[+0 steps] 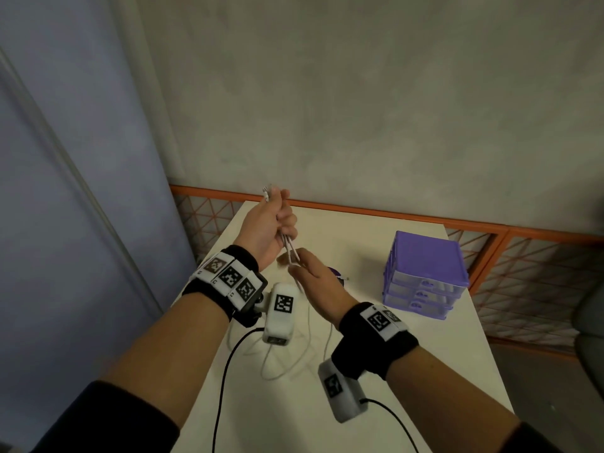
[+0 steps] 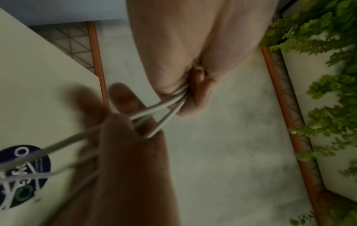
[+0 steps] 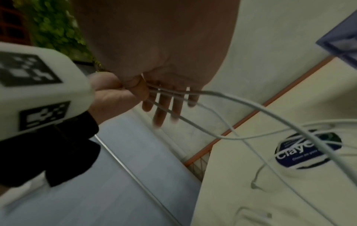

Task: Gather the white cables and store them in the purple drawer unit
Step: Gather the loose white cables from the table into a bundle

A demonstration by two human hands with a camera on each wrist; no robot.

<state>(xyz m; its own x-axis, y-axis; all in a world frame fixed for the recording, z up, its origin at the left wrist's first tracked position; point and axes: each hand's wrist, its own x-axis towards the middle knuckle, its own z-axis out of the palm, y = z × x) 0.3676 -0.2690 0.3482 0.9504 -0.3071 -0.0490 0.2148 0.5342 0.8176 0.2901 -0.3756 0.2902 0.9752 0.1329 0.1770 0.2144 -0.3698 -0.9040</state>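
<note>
White table, left hand raised — gripping white cables

Bare surface: lower right of head view, open for passage. Purple drawer unit: right of centre, drawers closed, well apart from both hands. White cables: slack loops across lower centre, strung up toward centre. Dark round label: flat under cables. Orange rail: bounds far edge.

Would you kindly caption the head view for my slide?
Left hand grips white cables; right hand strokes them near purple drawer unit.
</note>
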